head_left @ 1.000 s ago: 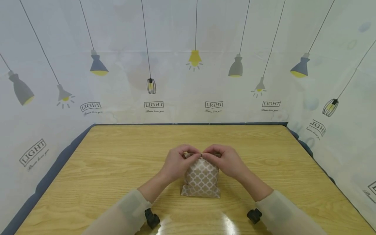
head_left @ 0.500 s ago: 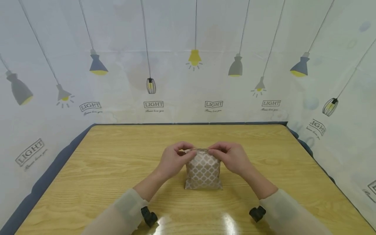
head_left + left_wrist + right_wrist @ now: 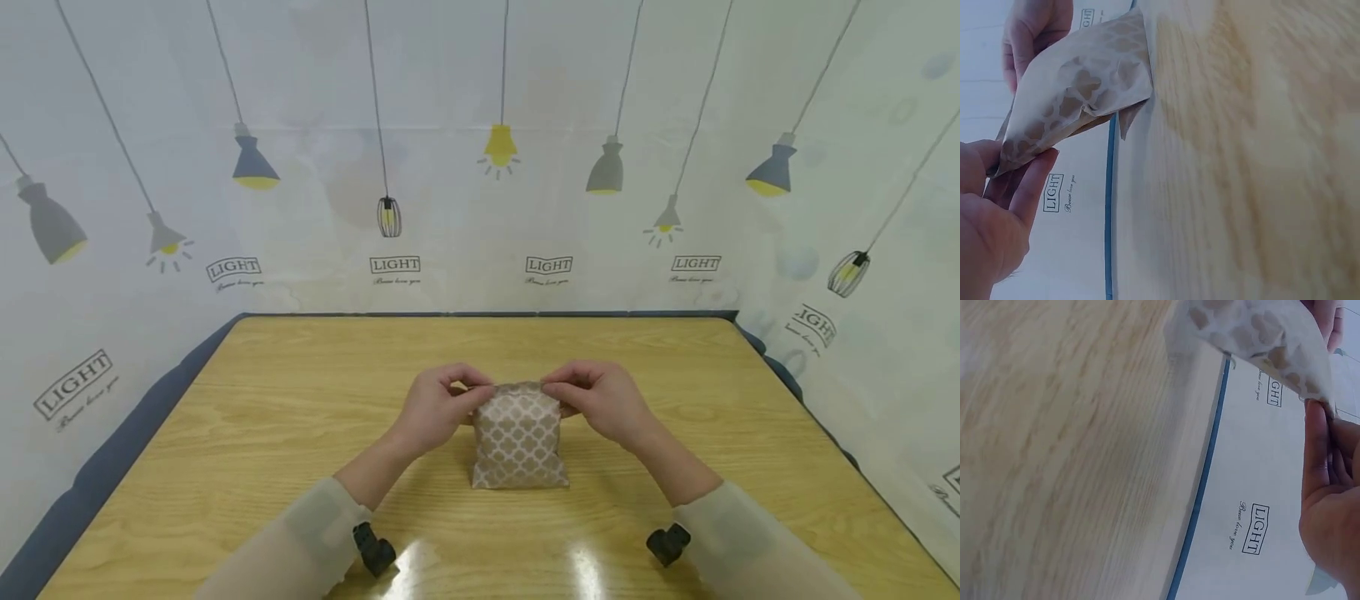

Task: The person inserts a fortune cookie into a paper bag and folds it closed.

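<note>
A small pouch (image 3: 519, 437), beige-brown with a white lattice pattern, stands upright on the wooden table with its bottom edge toward me. My left hand (image 3: 438, 408) pinches its top left corner between thumb and fingers. At the top right corner, my right hand (image 3: 603, 400) pinches the pouch the same way. The left wrist view shows the bulging side of the pouch (image 3: 1085, 87) and its creased bottom fold. In the right wrist view the pouch (image 3: 1266, 337) tapers to the corner under my fingertips. Its contents are hidden.
The wooden table (image 3: 300, 367) spreads out around the pouch on all sides. A pale backdrop (image 3: 450, 100) printed with hanging lamps rises behind it, with dark blue edging along the table's border. A small black device (image 3: 373, 550) is worn at each wrist.
My hands have moved apart from the middle of the pouch's top edge to its two corners. The top edge is now stretched flat, and the pouch sits slightly farther away.
</note>
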Available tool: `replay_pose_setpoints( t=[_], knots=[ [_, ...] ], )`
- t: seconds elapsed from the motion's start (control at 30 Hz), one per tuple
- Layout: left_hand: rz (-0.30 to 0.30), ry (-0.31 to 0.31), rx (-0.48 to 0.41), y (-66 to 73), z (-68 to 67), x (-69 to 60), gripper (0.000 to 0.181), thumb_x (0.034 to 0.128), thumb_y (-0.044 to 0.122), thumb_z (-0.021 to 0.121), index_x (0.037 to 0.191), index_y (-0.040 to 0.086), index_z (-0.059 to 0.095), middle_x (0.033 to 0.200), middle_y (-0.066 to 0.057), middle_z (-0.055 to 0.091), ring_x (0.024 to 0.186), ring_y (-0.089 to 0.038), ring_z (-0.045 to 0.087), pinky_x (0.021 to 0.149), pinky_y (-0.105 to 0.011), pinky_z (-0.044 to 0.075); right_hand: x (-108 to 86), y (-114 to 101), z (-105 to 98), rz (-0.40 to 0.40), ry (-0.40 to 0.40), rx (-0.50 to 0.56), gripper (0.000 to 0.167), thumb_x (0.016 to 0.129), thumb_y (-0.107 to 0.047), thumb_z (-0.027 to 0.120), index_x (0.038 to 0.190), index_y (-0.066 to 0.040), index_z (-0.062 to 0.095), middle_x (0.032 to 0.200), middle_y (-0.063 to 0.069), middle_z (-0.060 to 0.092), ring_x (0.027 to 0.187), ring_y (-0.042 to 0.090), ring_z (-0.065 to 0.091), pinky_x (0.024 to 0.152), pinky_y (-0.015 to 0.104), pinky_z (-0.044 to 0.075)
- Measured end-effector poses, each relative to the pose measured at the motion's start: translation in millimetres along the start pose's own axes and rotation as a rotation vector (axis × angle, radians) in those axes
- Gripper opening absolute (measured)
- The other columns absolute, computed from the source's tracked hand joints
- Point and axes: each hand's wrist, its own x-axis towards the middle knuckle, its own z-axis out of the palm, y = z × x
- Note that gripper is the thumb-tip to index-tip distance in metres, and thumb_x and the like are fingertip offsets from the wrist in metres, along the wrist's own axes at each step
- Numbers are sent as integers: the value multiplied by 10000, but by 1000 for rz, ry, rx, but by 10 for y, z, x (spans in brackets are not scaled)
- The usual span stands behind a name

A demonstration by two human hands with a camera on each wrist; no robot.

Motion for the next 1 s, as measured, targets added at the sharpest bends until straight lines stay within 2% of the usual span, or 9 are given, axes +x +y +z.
replay_pose_setpoints(
  t=[0.13, 0.23, 0.33, 0.47, 0.73, 0.83, 1.0],
  knots=[
    [-20, 1, -83, -53, -54, -4, 115, 1049, 114, 743, 1138, 43, 760, 1119, -117, 719, 903, -169, 768, 789, -422, 697, 2, 0, -15, -4, 26, -11, 187, 1049, -154, 757, 1166, -21, 815, 1072, 121, 803, 841, 98, 751, 808, 351, 683],
    [-28, 19, -114, -76, -94, -1, 94, 1044, 96, 739, 1112, 31, 744, 1107, -120, 707, 935, -199, 784, 802, -441, 695, 5, 6, -35, 17, 17, 14, 226, 1052, -170, 756, 1205, -9, 800, 1096, 130, 794, 855, 108, 757, 828, 366, 686],
    [-32, 23, -102, -71, -110, 11, 90, 1046, 101, 734, 1101, 31, 749, 1124, -133, 720, 950, -205, 786, 807, -432, 695, 8, 7, -49, 58, -12, 53, 290, 1057, -196, 754, 1265, 6, 763, 1118, 133, 775, 880, 143, 771, 854, 388, 686],
    [-50, 32, -91, -68, -122, 24, 92, 1042, 102, 741, 1092, 25, 746, 1137, -147, 736, 950, -192, 781, 801, -419, 695, 22, 4, -46, 103, -30, 75, 284, 1059, -177, 746, 1256, 27, 735, 1087, 123, 758, 890, 177, 776, 869, 399, 685],
    [-98, 9, -90, -126, -134, 106, 65, 1046, 68, 722, 1084, 16, 731, 1140, -145, 728, 957, -195, 761, 805, -402, 695, 128, 60, -33, 111, -2, -7, 172, 1049, -115, 742, 1153, 18, 776, 1007, 106, 757, 844, 190, 754, 836, 413, 688],
    [-119, 8, -91, -156, -141, 148, 73, 1049, 72, 716, 1095, 16, 726, 1140, -139, 718, 959, -200, 758, 807, -397, 694, 195, 99, -38, 144, -21, 9, 206, 1060, -116, 723, 1203, 26, 771, 1064, 123, 779, 870, 175, 767, 861, 412, 686],
    [-172, 43, -88, -216, -139, 231, 82, 1042, 66, 718, 1104, 12, 722, 1096, -121, 693, 925, -201, 769, 780, -382, 694, 319, 178, -33, 197, -54, 26, 281, 1072, -138, 709, 1287, 39, 744, 1103, 123, 780, 875, 139, 764, 879, 390, 682]
  ],
)
